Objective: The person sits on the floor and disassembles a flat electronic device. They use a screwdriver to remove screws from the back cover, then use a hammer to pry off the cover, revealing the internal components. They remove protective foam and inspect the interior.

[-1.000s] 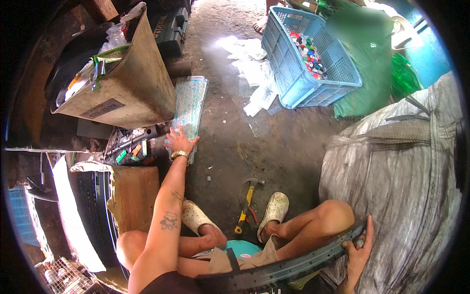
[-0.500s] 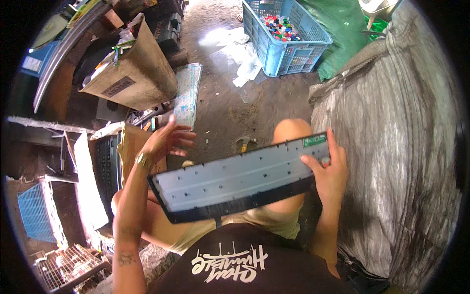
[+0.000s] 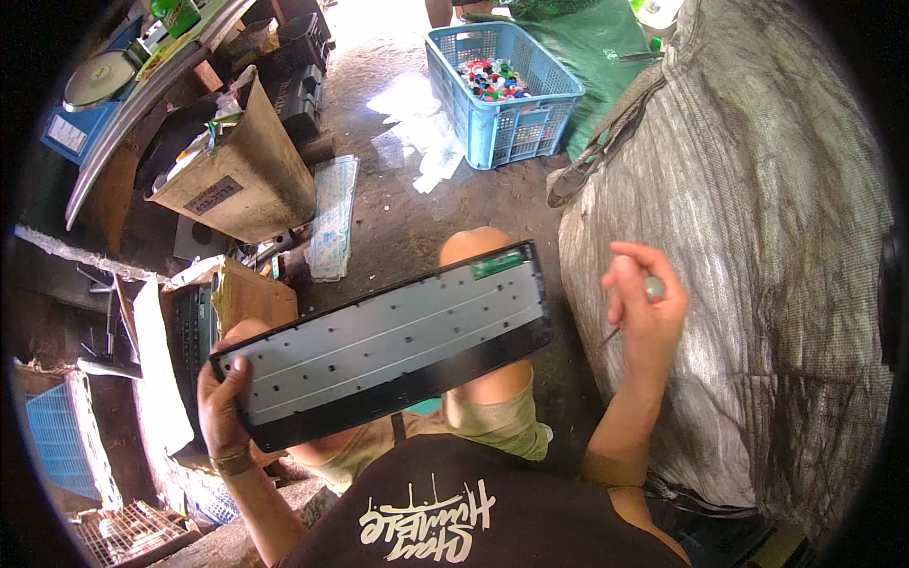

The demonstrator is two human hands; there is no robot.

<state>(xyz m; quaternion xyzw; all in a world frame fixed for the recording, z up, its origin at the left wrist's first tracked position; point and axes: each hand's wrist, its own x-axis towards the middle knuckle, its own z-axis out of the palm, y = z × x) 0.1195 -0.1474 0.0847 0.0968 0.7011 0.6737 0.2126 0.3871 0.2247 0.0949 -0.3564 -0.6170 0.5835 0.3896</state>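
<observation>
A keyboard with its inside exposed (image 3: 379,346) lies tilted across my lap. It has a black frame, a pale grey inner plate dotted with small dark spots, and a small green circuit board (image 3: 498,264) at its upper right corner. My left hand (image 3: 223,398) is closed on the keyboard's left end, thumb on top of the plate. Out to the right of the keyboard, apart from it, my right hand (image 3: 648,298) is closed round a screwdriver (image 3: 653,287). The rounded handle end pokes out between the fingers, and a thin dark shaft points down and left.
A blue crate (image 3: 511,123) of colourful bottle caps stands ahead. At right rises a big grey woven sack (image 3: 720,246). On the left are a tall dirty bin (image 3: 260,180) and a cardboard box (image 3: 251,293) with keyboards. Flat sheets (image 3: 333,213) lie on the floor.
My left hand has come down and taken the keyboard's left end. The right hand has let go of its right end and moved away with the screwdriver. The view has shifted too.
</observation>
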